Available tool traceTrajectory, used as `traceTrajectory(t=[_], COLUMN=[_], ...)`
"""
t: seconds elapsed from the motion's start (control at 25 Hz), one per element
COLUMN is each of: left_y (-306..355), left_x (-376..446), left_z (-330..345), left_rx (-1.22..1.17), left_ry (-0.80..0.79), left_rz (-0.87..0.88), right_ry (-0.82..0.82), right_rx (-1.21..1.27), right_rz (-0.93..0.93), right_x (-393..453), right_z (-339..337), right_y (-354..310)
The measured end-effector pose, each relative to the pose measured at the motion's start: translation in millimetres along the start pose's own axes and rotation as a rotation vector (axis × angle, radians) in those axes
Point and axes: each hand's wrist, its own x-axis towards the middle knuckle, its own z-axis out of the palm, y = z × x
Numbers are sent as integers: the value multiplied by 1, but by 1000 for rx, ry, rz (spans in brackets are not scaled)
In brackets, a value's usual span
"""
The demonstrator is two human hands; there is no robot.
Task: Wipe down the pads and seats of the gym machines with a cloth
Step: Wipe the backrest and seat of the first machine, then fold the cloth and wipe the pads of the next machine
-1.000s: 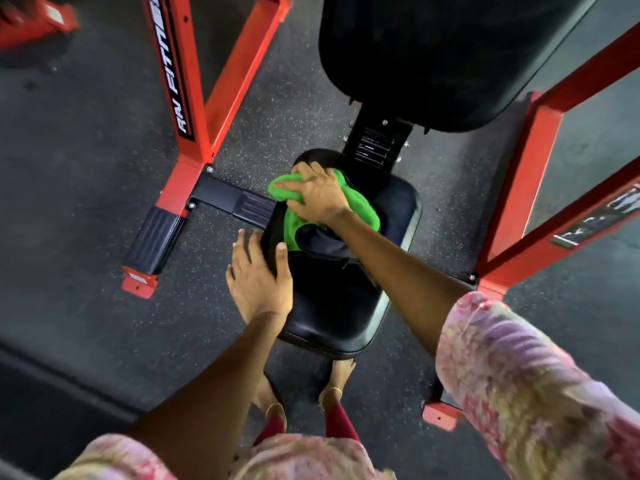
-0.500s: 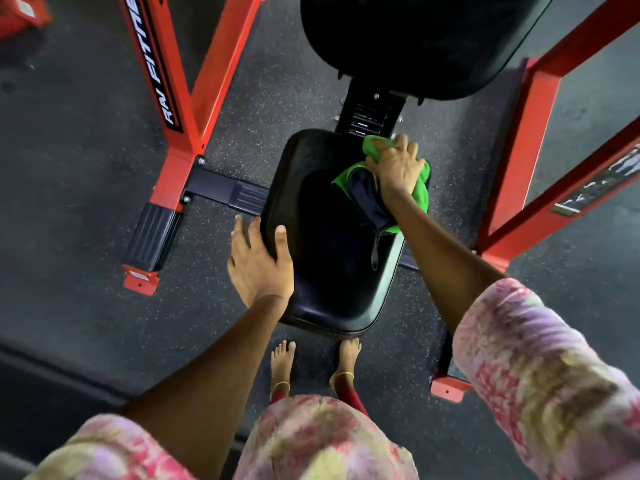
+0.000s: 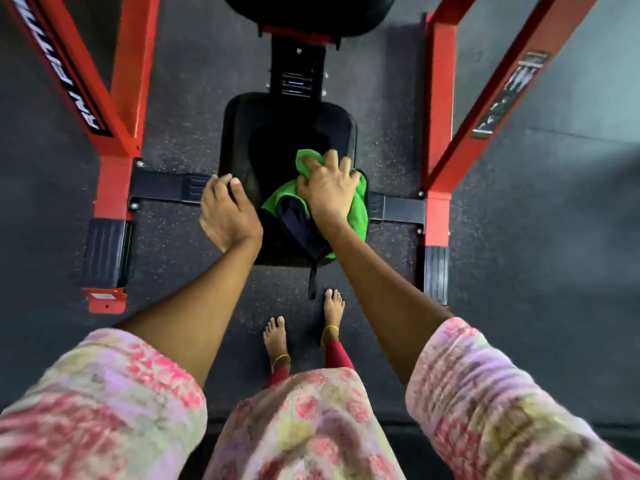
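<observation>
- The red frame (image 3: 114,98) on the left has a black sticker (image 3: 65,69) with white letters; only part shows, and it is too blurry to read for sure.
- The right hand (image 3: 329,192) grips the green cloth (image 3: 358,209) on the right side of the black seat (image 3: 263,133).
- The left hand (image 3: 227,211) rests on the seat's left edge, fingers a bit bent, holding nothing.
- Bare feet (image 3: 277,336) stand on the dark floor (image 3: 519,237) near the seat.

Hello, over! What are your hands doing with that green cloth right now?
Right hand grips green cloth, pressing it on the black seat. Left hand rests on seat's left edge. Nothing in the way.
</observation>
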Motion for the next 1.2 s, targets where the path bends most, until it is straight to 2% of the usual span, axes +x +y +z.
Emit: traceTrajectory(t=[0.12, 0.2, 0.32, 0.36, 0.44, 0.52, 0.64, 0.72, 0.8, 0.88, 0.96, 1.08, 1.2], left_y=[1, 6, 27, 37, 60, 87, 125, 148, 168, 186, 201, 224, 243], left_x=[1, 2, -18, -31, -64, -84, -91, -89, -89, -89, -98, -124, -153], left_z=[-13, -32, -66, -76, -96, -114, -138, -152, -165, -173, -177, -182, -169], left_rx=[-93, -54, 25, -37, -374, -615, -638, -563, -452, -330, -294, -386, -407], left_ry=[-137, -367, -680, -753, -865, -880, -862, -849, -805, -710, -638, -687, -774], left_rz=[23, 12, 66, 91, 36, -4, 183, 371, 609, 830, 980, 1005, 975], right_ry=[-25, -130, -306, -321, -287, -220, -241, -369, -388, -262, -92, 97, 255], right_rx=[35, 129, 453, 556, 640, 741, 789, 546, 359, 429, 599, 887, 987], right_rz=[-55, -79, 82, 120, 82, 24, -69, -135, -108, -36, 45, 138, 174], right_x=[-40, -54, -70, -76, -97, -109, -112, -110, -121, -131, -147, -172, -202], right_z=[-7, -22, -59, -69, -102, -141, -198, -225, -246, -263, -279, -297, -306], right_y=[2, 11, 23, 21, 12, 10, 37, 64, 89, 109, 124, 149, 179])
